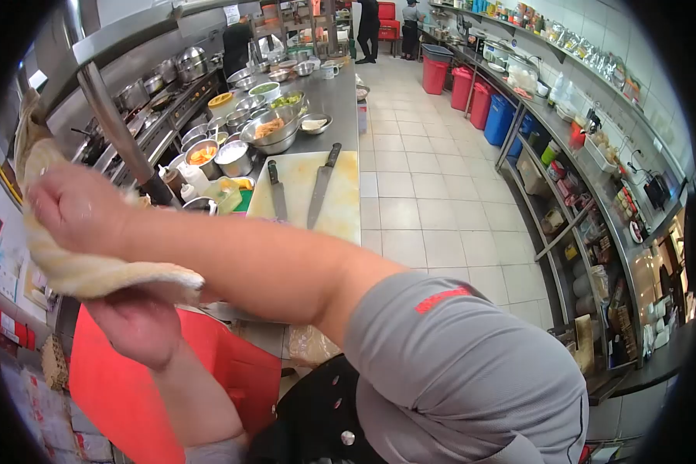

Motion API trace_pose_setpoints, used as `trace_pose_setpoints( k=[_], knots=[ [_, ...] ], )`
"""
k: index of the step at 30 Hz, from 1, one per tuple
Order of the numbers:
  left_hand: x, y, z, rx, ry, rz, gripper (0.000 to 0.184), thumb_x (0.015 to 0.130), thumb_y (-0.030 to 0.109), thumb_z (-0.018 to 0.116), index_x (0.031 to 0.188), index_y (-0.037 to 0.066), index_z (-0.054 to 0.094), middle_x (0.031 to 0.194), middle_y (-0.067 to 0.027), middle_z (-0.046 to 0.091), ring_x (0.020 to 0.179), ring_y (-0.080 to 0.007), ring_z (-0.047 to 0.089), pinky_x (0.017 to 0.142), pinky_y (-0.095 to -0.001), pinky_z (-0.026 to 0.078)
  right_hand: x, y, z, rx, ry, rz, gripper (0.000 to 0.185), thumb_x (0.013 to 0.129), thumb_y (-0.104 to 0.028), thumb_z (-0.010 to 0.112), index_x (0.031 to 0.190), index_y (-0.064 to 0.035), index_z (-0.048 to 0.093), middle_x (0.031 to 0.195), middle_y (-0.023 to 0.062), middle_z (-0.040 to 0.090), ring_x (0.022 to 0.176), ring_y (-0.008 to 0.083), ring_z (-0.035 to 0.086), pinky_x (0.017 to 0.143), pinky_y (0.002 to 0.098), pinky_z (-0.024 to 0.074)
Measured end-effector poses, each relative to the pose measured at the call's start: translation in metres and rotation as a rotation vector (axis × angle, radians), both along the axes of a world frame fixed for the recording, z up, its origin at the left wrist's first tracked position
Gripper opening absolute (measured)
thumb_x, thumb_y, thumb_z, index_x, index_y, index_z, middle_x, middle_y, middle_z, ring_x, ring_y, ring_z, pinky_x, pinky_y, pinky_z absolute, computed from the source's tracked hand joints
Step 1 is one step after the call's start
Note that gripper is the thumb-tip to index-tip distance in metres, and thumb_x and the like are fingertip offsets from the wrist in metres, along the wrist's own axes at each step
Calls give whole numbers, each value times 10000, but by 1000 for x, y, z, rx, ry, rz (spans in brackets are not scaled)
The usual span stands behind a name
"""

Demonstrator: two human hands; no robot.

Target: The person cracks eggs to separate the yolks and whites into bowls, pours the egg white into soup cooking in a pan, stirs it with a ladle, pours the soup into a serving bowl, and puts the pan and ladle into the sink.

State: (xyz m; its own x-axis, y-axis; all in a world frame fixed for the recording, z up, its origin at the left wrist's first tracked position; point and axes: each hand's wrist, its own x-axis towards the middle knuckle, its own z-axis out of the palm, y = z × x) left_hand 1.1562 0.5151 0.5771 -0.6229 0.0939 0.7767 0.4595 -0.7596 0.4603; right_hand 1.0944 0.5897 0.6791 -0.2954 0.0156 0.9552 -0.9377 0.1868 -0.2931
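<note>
A pale yellow-and-white cloth is bunched at the left of the view, with one end raised. My right hand, its arm stretched across the view, is closed on the cloth's upper part. Below it, my left hand holds the cloth's lower part, its fingers partly covered by the fabric. Both hands are slightly blurred. A red surface lies under my left hand. Two black-handled knives, a smaller one and a larger one, rest on a cutting board beyond my right forearm.
Metal bowls and food containers line the steel counter. A stove with pots stands at left. Shelving and red and blue bins run along the right. Several people stand at the back.
</note>
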Motion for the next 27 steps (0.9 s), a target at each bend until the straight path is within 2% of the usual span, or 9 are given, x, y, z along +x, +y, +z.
trace_pose_setpoints(
  k=[1,3,7,12,15,18,22,25,27],
  knots=[
    [13,16,5,91,-179,552,585,1058,430,345,1504,52,352,1525,-124,406,1360,-287,438,1137,-459,359,-1,-16,-9,61,-117,104,284,907,-201,605,1081,18,653,1039,197,643,1028,395,606,895,459,489],
    [-9,-1,-3,-51,-150,759,586,1048,403,340,1515,51,329,1541,-134,376,1370,-288,423,1142,-464,350,18,-26,-33,-155,37,214,267,882,-172,600,1061,24,627,1070,224,597,1041,418,559,920,473,454],
    [1,2,3,101,-334,577,593,1032,373,332,1528,50,295,1562,-149,329,1383,-295,401,1150,-471,338,46,-17,-88,-73,220,209,309,853,-138,588,1091,58,562,1173,262,536,1091,444,510,954,480,416],
    [6,27,7,159,-528,505,608,1013,334,321,1545,49,252,1588,-167,272,1400,-303,374,1159,-479,324,40,27,-32,467,-364,64,247,839,-216,532,753,-58,700,655,189,639,672,417,646,738,533,517],
    [2,33,4,203,-629,471,622,1003,362,348,1522,28,275,1555,-177,305,1391,-315,381,1154,-476,324,12,20,-18,538,-441,-101,269,850,-255,532,760,-49,680,745,194,658,753,409,643,772,505,516],
    [-6,26,3,310,-690,446,649,995,445,408,1455,-10,361,1459,-180,424,1354,-333,421,1130,-467,344,21,-1,-72,73,-19,-161,235,823,-263,577,778,-57,678,829,189,653,861,396,625,792,474,508],
    [0,23,-7,229,-516,536,615,985,425,406,1432,3,384,1422,-172,449,1325,-329,444,1108,-477,373,48,47,-96,537,58,26,228,791,-284,628,779,-61,675,839,180,651,880,374,628,764,461,503],
    [-4,21,-20,143,-377,619,590,978,410,404,1415,13,402,1394,-166,467,1303,-326,462,1092,-484,394,65,91,-29,502,-363,29,197,795,-265,645,768,-72,674,816,165,645,870,358,631,744,467,496],
    [-9,16,-31,49,-273,685,574,974,400,403,1403,20,413,1376,-162,480,1288,-324,474,1081,-489,408,35,64,-30,572,-295,-86,161,793,-231,651,782,-71,671,836,157,648,877,353,630,744,463,491]
  ],
)
